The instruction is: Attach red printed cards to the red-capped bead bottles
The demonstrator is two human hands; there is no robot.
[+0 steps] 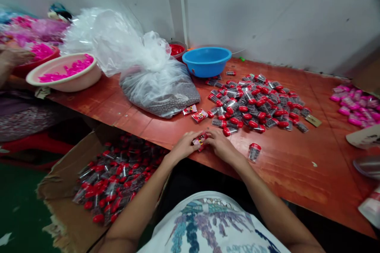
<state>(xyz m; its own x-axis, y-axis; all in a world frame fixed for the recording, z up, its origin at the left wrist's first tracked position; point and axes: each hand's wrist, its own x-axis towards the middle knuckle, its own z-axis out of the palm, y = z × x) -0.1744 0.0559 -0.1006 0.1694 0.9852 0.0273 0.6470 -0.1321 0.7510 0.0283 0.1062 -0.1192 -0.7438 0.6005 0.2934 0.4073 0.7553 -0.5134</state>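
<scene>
Centrally, both hands, left hand and right hand, pinching red packet; capped vial beside; vial pile beyond.

Near edge: left hand and right hand on the table, small packet between them, single tube just to their right.
Middle: pile of tubes behind the hands, plastic bag left of it.
Back: basin behind the pile.
Below: carton under the table edge, left of the left hand.
</scene>
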